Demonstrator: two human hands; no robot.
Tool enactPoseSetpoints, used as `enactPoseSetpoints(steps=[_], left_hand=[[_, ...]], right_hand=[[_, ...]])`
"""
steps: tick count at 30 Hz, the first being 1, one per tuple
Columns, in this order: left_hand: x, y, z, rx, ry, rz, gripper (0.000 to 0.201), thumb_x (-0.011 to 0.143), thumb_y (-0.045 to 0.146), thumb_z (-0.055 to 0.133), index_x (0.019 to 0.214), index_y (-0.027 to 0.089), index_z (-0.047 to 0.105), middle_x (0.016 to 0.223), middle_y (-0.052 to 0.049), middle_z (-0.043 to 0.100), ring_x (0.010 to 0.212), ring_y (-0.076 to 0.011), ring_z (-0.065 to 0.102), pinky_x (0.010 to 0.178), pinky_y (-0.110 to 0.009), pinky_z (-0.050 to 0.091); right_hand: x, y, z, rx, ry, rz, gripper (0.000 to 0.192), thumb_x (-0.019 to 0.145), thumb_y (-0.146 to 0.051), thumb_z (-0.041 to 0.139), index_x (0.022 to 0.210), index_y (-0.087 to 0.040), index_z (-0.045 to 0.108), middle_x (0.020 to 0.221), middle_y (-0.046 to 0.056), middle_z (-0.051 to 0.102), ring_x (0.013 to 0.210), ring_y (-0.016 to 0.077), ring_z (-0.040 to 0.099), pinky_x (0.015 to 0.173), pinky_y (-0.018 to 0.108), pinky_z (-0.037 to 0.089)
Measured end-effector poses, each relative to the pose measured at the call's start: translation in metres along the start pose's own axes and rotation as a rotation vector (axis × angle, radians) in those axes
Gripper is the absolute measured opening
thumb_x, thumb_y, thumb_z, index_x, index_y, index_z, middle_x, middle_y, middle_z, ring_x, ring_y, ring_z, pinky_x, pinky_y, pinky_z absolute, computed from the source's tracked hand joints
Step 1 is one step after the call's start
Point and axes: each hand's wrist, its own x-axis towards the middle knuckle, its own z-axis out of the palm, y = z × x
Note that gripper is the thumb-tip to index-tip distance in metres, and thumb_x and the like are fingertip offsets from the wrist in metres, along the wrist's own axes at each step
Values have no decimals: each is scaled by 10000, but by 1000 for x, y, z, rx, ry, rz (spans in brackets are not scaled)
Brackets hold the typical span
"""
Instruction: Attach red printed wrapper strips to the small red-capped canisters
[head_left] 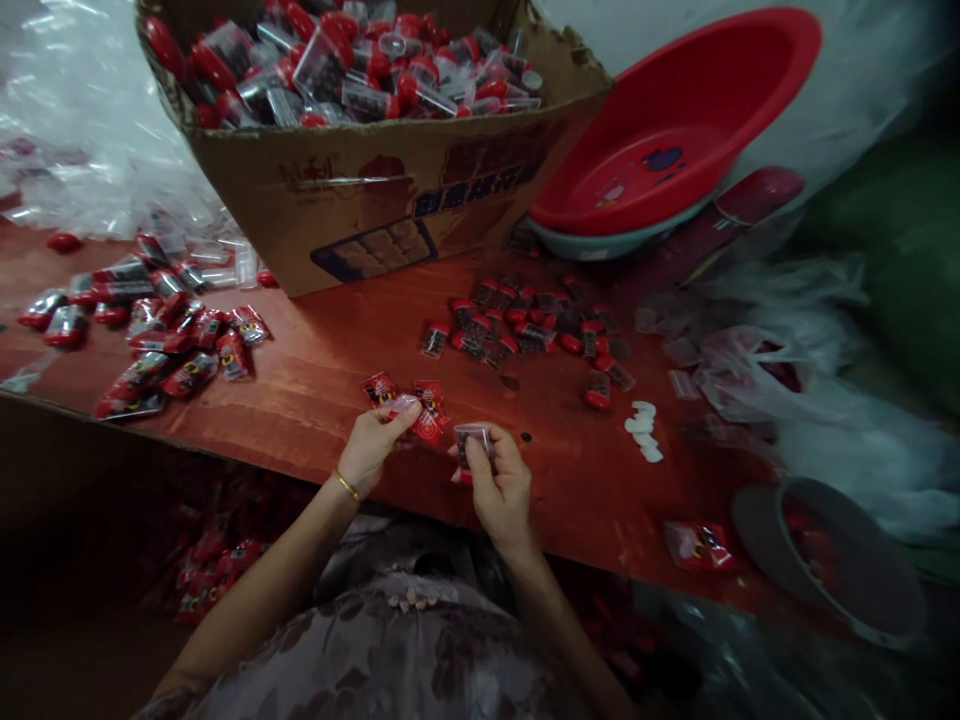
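My left hand [375, 445], with a gold bangle at the wrist, pinches a small red printed packet [430, 412] near the table's front edge. Another patterned red piece [378, 387] shows just beyond its fingers; whether the two are joined I cannot tell. A clear little tube with dark contents [472, 440] is gripped in my right hand [501, 490], thumb across its front. Red shows at the tube's lower end, partly covered by fingers. Beyond my hands lies a loose group of similar red-capped tubes [491, 325].
A cardboard box [360, 200] full of red-capped tubes stands at the back. Filled red packets [187, 375] lie left. Right are a red basin [675, 130], white pieces [643, 432], plastic bags [757, 370], a lone packet [697, 546] and a grey container [862, 570].
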Motion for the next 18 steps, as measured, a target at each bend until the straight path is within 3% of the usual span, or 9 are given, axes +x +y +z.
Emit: enactPoseSetpoints(steps=[6,12,18], left_hand=[[-1,-1,0,34,-41,-22,460,419,494,816,644,113,689,601,-55,690,521,-131,610,515,-225,466],[1,3,-1,70,43,-8,511,393,491,824,708,108,701,585,-41,684,498,-115,587,497,-211,441],[-2,1,-2,60,-30,-4,471,418,487,819,672,112,691,590,-36,681,493,-113,583,491,-213,443]], right_hand=[[-2,5,3,-55,-49,-12,191,871,-346,503,995,-213,562,750,-12,650,524,94,585,476,210,503],[-3,6,0,-50,7,-52,195,876,-325,497,1024,-207,547,755,-5,662,507,88,581,509,219,518],[-3,12,1,-80,-31,-44,209,859,-336,518,1021,-213,562,770,-7,646,523,93,586,497,217,517]])
